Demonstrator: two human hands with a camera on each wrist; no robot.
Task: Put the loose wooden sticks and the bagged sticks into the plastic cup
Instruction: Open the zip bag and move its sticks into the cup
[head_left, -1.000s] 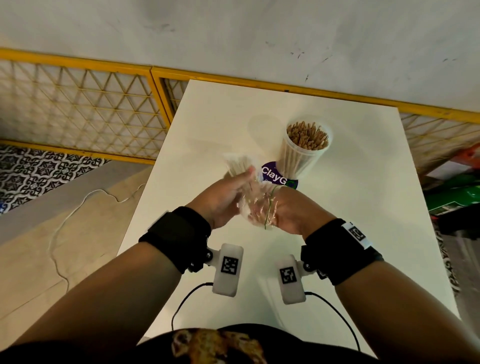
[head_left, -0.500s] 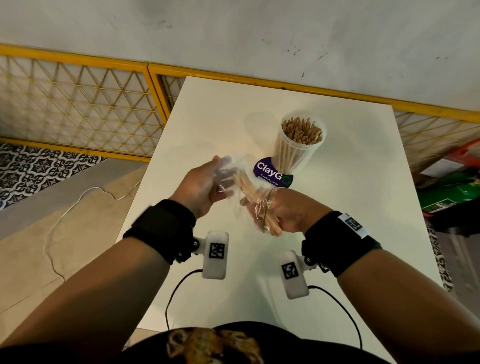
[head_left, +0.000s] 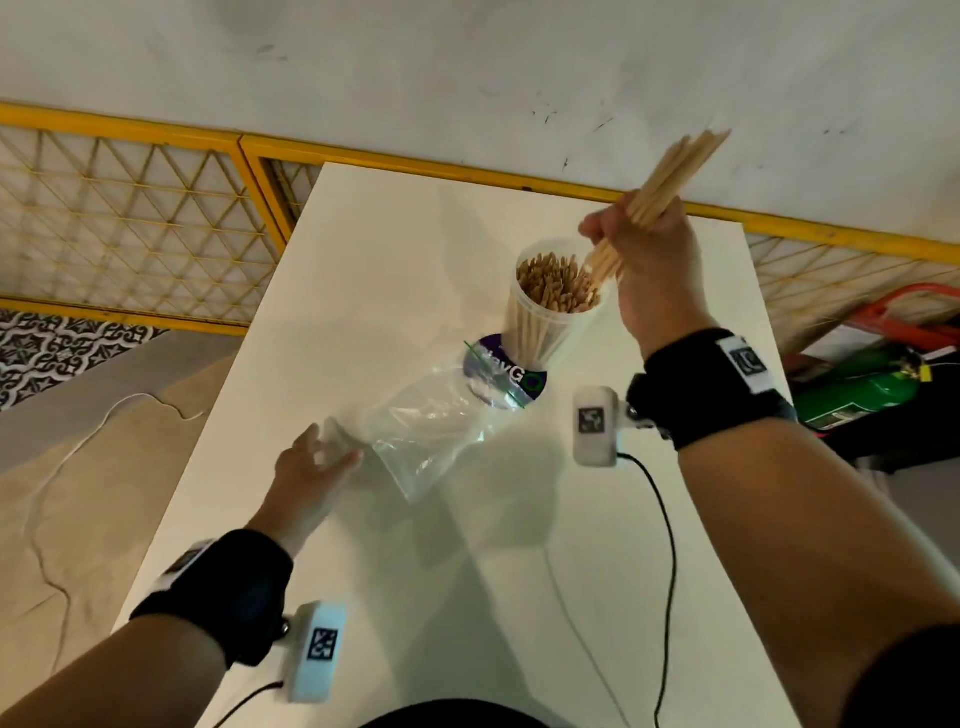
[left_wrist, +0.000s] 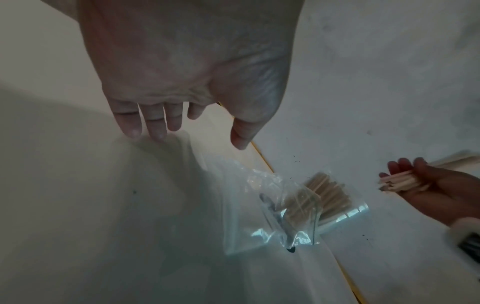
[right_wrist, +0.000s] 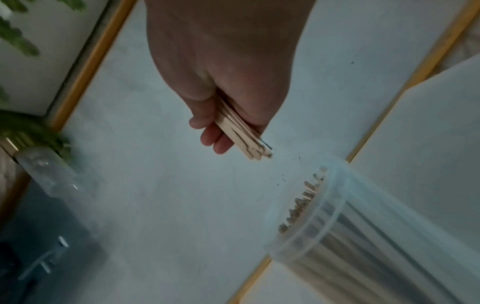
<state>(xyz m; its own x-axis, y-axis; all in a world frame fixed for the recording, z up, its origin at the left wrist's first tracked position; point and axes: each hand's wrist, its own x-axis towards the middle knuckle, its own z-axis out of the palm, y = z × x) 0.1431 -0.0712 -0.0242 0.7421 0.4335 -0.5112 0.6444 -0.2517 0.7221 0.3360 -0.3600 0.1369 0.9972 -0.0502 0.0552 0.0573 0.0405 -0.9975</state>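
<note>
My right hand (head_left: 610, 236) grips a bundle of wooden sticks (head_left: 670, 171), tilted, its lower ends just above the rim of the clear plastic cup (head_left: 545, 322). The cup stands upright on the white table (head_left: 395, 260), packed with sticks. In the right wrist view the right hand (right_wrist: 233, 135) holds the bundle (right_wrist: 244, 137) up and left of the cup (right_wrist: 363, 216). A clear zip bag (head_left: 431, 431) lies flat beside the cup and looks empty. My left hand (head_left: 324, 457) is open, fingertips at the bag's near corner. From the left wrist, the left hand (left_wrist: 197, 137) hovers with straight fingers over the bag (left_wrist: 249, 216).
A purple round sticker (head_left: 511, 371) lies under the bag's far end by the cup. Two black cables (head_left: 665, 519) trail over the near table. A yellow lattice fence (head_left: 130, 223) runs behind and left. A green cylinder (head_left: 857, 389) sits off the right edge.
The right hand drew the sticks out of the bag and lifted them up and right over the cup. The left hand lowered the bag to the table and opened.
</note>
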